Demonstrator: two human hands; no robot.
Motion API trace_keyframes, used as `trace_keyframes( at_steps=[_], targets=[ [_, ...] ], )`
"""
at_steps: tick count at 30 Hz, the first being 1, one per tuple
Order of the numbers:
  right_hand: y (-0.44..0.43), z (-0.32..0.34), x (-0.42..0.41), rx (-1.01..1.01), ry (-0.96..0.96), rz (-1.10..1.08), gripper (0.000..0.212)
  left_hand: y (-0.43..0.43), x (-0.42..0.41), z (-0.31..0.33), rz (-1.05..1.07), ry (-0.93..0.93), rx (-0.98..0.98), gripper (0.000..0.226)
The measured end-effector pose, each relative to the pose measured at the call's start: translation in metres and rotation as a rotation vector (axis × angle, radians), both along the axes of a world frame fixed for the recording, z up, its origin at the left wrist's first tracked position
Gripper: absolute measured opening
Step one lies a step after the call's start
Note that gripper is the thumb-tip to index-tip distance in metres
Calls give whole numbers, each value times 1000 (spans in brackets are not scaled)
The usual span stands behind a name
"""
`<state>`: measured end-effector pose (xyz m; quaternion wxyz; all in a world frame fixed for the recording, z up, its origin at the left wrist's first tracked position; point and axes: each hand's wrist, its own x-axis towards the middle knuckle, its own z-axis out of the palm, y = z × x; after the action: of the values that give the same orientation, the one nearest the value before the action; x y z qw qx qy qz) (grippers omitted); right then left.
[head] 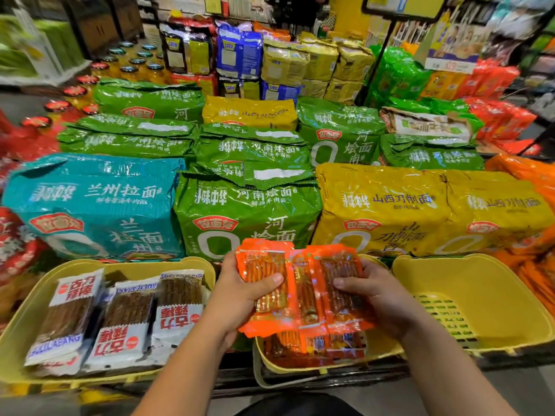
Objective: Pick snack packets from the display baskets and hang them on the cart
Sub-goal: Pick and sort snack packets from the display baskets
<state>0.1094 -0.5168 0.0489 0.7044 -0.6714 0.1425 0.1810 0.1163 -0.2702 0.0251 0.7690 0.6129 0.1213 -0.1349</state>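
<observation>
Progress: early, judging by the layout; packets in hand, none hung yet, cart nowhere in view.
Done so far: a fanned bunch of orange snack packets (303, 283) picked up and held just above the middle basket (383, 342), near centre.
Left to do: carrying the bunch to the cart and hanging it, then probably more rounds, given the stock lying in the baskets.
Left hand (240, 295): clamped on the left end of the bunch, thumb across the front, fingers hidden behind.
Right hand (375, 301): gripping the right end, thumb laid on the front, fingers underneath and out of sight.
Middle basket: yellow plastic, with more orange packets (300, 346) lying flat inside, directly below the held bunch.
Left basket (126, 264): yellow, holding white-and-brown packets (120, 319) of dark stick snacks, overlapping in three rough columns.
Right basket (495, 283): yellow, slotted floor and inner walls in plain sight; no packet to be made out in it from this angle.
Far side: noodle multipacks (246, 211) in teal, green and yellow stacked behind the baskets, not part of the job.
</observation>
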Motion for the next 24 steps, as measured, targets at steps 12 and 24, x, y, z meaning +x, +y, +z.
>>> trace_keyframes(
  at_steps=[12, 24],
  targets=[
    [54, -84, 32, -926, 214, 540, 40, 17, -1, 1, 126, 15, -22, 81],
    [16, -81, 53, -1118, 278, 506, 36, 24, 1, 2, 111, -6, -20, 77]
  ],
)
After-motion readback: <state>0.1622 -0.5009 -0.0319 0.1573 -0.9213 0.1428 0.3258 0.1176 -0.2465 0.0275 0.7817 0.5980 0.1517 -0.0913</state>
